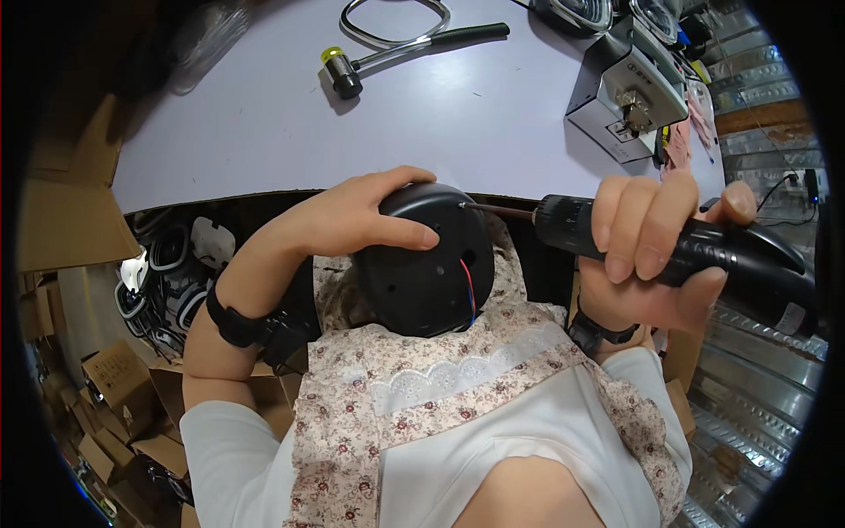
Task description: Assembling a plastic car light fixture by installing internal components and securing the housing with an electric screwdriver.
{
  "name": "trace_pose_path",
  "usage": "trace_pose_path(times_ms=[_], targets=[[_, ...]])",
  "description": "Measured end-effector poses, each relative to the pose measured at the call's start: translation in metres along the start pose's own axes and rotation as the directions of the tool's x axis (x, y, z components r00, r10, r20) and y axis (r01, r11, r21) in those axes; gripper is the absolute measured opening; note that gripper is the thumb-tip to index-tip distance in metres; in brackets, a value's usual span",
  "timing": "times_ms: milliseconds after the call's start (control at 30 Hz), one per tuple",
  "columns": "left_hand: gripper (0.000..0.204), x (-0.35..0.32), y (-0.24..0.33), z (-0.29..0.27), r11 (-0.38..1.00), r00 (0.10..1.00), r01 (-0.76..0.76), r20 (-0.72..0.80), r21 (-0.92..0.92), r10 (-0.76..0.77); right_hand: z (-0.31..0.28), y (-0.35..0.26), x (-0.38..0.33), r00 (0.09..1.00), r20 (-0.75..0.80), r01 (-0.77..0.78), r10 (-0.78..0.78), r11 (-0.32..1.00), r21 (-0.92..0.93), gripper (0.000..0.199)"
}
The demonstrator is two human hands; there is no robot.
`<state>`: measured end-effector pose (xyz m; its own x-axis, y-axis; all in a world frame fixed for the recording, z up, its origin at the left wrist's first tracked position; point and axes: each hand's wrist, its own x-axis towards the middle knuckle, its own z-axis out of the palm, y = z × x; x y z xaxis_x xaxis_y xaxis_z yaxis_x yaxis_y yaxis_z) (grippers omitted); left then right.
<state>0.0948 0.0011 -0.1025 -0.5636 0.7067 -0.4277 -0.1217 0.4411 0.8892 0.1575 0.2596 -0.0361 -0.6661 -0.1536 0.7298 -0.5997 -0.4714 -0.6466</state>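
On my lap, against the table's near edge, rests a black rounded housing (418, 282) with small holes and thin red and blue wires (469, 283) coming from one larger hole. My left hand (374, 213) grips its upper left side, thumb on the face and fingers over the far edge. My right hand (656, 242) is wrapped round a black electric screwdriver (704, 251), held nearly level from the right. Its thin bit (497, 210) reaches left to the housing's upper right, where a small shiny screw head seems to sit at the tip.
A mallet (341, 75) with yellow and black ends lies on the white table (440, 132), beside a looped metal tube (396, 40). A metal box-shaped device (625, 92) stands at the right. Cardboard boxes (123, 383) and several white-and-black housings (176, 264) are at the left.
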Motion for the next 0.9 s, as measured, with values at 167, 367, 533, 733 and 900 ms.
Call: trace_pose_path(times_ms=[167,367,533,733,900], targets=[[0.082,0.004,-0.001,-0.001,1.0,1.0,-0.006,0.0,0.017,0.006,-0.002,0.014,0.002,0.999,0.041,-0.008,0.01,0.999,-0.039,0.051],[0.076,-0.004,-0.017,0.022,0.99,0.989,-0.135,-0.06,0.024,0.137,0.023,0.036,-0.011,0.997,0.08,-0.015,0.022,0.997,-0.077,0.032],[0.084,-0.009,-0.022,0.042,0.977,0.978,-0.092,-0.167,0.193,0.126,0.022,0.045,-0.03,0.997,-0.075,0.032,-0.033,0.999,-0.016,0.028],[0.086,-0.04,-0.036,0.057,0.989,0.937,-0.023,-0.341,0.148,0.073,0.044,0.052,-0.027,0.995,-0.087,-0.052,0.055,0.998,0.029,0.03],[0.082,-0.078,-0.043,0.054,0.994,0.8,-0.105,-0.594,-0.002,0.083,0.002,0.021,0.039,0.953,0.283,-0.042,-0.105,0.882,0.47,0.019]])
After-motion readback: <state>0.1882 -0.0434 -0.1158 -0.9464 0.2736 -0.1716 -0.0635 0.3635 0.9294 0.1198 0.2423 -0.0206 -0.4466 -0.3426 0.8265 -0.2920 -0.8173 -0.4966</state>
